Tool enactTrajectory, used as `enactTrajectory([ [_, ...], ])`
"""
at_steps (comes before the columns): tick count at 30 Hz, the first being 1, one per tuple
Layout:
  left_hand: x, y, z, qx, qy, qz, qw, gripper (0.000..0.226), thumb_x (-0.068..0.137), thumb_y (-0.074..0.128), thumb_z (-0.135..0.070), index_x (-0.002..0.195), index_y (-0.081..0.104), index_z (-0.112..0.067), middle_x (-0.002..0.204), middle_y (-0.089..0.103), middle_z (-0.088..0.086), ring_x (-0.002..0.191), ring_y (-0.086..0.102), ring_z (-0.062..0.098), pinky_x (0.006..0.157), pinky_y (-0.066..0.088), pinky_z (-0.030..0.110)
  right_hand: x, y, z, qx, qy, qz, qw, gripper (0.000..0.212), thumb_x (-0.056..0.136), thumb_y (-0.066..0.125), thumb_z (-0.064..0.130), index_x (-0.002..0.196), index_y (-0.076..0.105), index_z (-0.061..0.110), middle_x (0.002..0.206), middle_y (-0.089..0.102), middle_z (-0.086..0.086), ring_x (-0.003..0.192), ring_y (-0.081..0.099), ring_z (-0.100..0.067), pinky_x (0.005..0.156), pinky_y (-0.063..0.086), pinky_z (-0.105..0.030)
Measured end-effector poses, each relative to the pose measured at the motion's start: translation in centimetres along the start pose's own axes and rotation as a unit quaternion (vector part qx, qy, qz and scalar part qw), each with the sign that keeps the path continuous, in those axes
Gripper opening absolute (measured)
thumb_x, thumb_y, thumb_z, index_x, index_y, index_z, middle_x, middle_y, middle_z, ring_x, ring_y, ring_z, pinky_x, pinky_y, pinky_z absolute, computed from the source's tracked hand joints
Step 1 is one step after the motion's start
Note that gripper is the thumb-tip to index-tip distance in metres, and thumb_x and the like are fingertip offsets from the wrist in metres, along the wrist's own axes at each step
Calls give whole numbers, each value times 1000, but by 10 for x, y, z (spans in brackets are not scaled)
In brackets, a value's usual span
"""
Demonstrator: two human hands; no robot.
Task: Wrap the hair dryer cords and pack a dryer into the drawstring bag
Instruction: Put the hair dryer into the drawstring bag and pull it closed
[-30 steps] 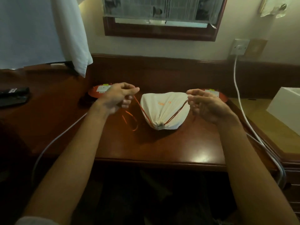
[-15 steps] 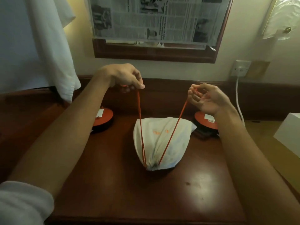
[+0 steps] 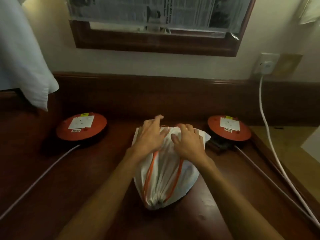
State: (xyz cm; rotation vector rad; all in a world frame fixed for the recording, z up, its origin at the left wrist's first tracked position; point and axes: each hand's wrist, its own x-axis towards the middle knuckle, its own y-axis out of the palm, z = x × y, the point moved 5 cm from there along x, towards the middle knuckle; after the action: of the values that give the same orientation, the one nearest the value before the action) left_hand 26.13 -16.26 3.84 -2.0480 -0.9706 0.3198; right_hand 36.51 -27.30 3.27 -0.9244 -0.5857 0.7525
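On the desk (image 3: 69, 179), both hands have dropped the orange drawstrings (image 3: 149, 174) and now press relaxed fingers (image 3: 178, 137) onto the cinched bag (image 3: 166, 184).

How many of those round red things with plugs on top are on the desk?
2. One red socket reel sits on the desk left of the white drawstring bag; the other red socket reel sits right of it. None seems hidden.

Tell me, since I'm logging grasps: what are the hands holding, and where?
Nothing is gripped: both hands, left and right, rest flat on the drawstring bag, at its far end.
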Motion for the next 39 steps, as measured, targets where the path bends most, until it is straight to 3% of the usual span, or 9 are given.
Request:
enactTrajectory([
  [4, -32, 39, 25, 178, 36, 10, 983, 64, 107, 20, -53, 162, 13, -20, 171, 8, 8, 157, -2, 21, 126, -4, 42, -13, 47, -20, -89, -7, 27, 996, 61, 107, 23, 50, 161, 16, 22, 171, -6, -3, 156, -16, -31, 124, -4, -55],
  [9, -30, 45, 32, 211, 39, -24, 976, 67, 106, 13, -53, 162, 13, -17, 171, 8, 9, 158, -2, 21, 127, -5, 42, -5, 61, -29, -52, -19, 38, 998, 62, 108, 21, 47, 162, 2, 26, 168, -21, 4, 151, -32, -22, 123, -14, -50],
  [13, -33, 47, 35, 201, 28, -39, 978, 66, 107, 12, -51, 163, 5, -18, 171, 6, 8, 158, -3, 21, 126, -7, 41, 4, 59, -29, -42, -38, 67, 996, 62, 108, 20, 48, 162, -1, 27, 167, -23, 6, 150, -32, -20, 122, -16, -48],
  [16, -26, 38, 26, 62, 21, -46, 997, 61, 108, 19, -47, 163, 8, -22, 171, 12, 4, 157, 1, 17, 125, -6, 37, 11, 45, -26, 39, -44, 90, 994, 63, 108, 25, 49, 162, 3, 26, 170, -15, 3, 153, -25, -19, 125, -13, -49],
  [19, -36, 14, 30, -81, 14, -113, 990, 56, 109, 27, -44, 161, 25, -23, 169, 18, -1, 156, 4, 12, 122, -1, 29, -7, 23, -32, 153, -25, 16, 988, 64, 106, 34, 51, 162, 14, 27, 171, 2, 1, 156, -12, -15, 126, -8, -44],
  [21, -51, 6, 40, -62, 9, -126, 990, 60, 105, 27, -50, 159, 28, -24, 170, 14, -2, 156, 1, 11, 122, -4, 28, -30, 24, -41, 150, -4, -19, 988, 65, 105, 39, 53, 161, 18, 27, 170, 5, 2, 157, -9, -17, 124, -6, -43],
  [24, -70, 27, 58, 11, -7, -34, 999, 64, 106, 25, -53, 163, 10, -28, 170, -11, -5, 153, -19, 8, 125, -12, 33, -50, 51, -47, 189, 17, 23, 982, 66, 104, 43, 48, 161, 16, 30, 171, 2, 3, 157, -5, -20, 127, 5, -51],
  [27, -69, 42, 69, 27, 6, -16, 1000, 67, 106, 24, -56, 162, -3, -33, 166, -27, -9, 149, -31, 6, 123, -15, 34, -40, 62, -43, 215, 12, 24, 976, 66, 105, 46, 40, 161, 13, 30, 171, -2, 5, 157, 0, -17, 125, 13, -46],
  [39, 1, 20, 99, 35, -26, -42, 998, 67, 106, 31, -50, 163, 4, -28, 169, -19, -4, 152, -23, 11, 126, -7, 37, 49, 89, -14, 201, -6, 33, 979, 65, 106, 42, 33, 162, 13, 18, 171, -2, -4, 158, -2, -21, 126, 12, -44],
])
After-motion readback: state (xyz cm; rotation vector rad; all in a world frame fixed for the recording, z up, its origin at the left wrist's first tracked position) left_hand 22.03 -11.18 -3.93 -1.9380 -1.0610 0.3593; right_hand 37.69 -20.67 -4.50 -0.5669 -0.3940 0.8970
